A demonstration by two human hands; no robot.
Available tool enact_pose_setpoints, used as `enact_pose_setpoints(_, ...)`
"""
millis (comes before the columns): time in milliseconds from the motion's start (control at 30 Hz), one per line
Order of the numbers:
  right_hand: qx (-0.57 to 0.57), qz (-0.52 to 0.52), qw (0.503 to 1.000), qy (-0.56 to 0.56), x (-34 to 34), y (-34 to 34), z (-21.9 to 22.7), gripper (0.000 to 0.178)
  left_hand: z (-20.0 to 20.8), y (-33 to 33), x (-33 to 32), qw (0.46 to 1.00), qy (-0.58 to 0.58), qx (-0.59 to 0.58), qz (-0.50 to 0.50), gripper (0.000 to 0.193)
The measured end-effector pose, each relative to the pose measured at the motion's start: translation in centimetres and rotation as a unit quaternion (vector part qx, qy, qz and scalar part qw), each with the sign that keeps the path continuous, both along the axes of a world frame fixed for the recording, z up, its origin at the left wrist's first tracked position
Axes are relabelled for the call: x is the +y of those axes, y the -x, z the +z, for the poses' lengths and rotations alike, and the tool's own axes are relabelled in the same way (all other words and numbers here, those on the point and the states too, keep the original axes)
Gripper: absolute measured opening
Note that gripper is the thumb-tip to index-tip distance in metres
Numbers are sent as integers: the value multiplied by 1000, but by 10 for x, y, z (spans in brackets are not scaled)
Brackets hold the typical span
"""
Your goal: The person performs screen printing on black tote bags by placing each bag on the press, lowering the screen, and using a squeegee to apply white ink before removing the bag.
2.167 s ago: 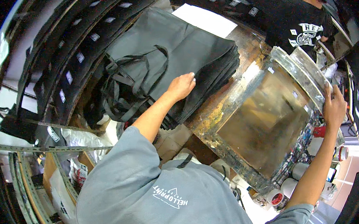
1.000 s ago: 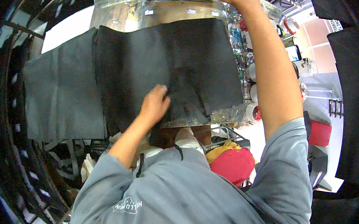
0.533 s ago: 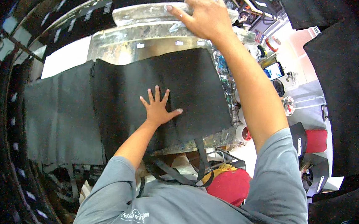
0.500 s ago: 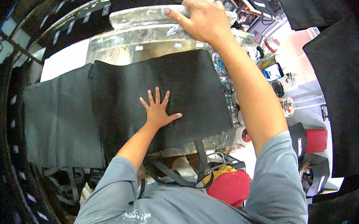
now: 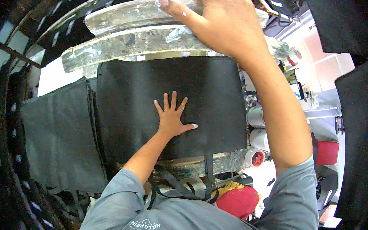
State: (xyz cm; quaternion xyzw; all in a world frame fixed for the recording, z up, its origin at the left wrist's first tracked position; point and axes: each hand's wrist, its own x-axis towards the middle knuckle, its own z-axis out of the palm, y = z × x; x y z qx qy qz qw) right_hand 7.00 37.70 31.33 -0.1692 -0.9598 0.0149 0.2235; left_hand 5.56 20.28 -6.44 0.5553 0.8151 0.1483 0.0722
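Note:
A flat black fabric bag lies on a stained board, its straps hanging over the near edge toward me. My left hand is spread open on the bag, palm down. At the far side, my right hand grips the upper bar of what looks like a screen-printing frame, thumb on the near face and fingers over the top. A second smeared grey bar runs just below it, along the bag's far edge. The rest of the frame cannot be made out.
More black bags lie flat at the left, beside a white sheet. White tubs and an open tub with red inside stand to the right of the board. A red cloth-like thing is near my body.
The barred frame, with my right hand on it, now looks larger and closer, and its lower bar reaches further left. My left hand stays spread on the bag. The view has shifted slightly.

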Motion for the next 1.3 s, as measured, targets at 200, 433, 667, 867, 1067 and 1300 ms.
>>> enact_pose_setpoints(200, 21, -11, 999, -36, -3, -2, -4, 75, 4, -1, -2, 1000, -12, -16, 6, 121)
enact_pose_setpoints(433, -41, -40, 998, 6, -10, -5, 2, 73, 14, 16, -2, 1000, 17, -3, -7, 116)
enact_pose_setpoints(667, 107, 0, 988, -113, -3, -3, -32, 72, 54, 31, -14, 992, -114, -47, 37, 104)
enact_pose_setpoints(867, -15, 19, 999, -44, -23, -40, -81, 63, 219, 47, -118, 510, -461, -725, 46, 111)
enact_pose_setpoints(1067, -178, 24, 982, 50, -40, -66, -191, 53, 114, 15, -174, 467, -309, -796, 230, 123)
enact_pose_setpoints(1300, -217, 6, 972, 86, -71, -93, -208, 50, 70, 12, -182, 510, -243, -779, 273, 129)
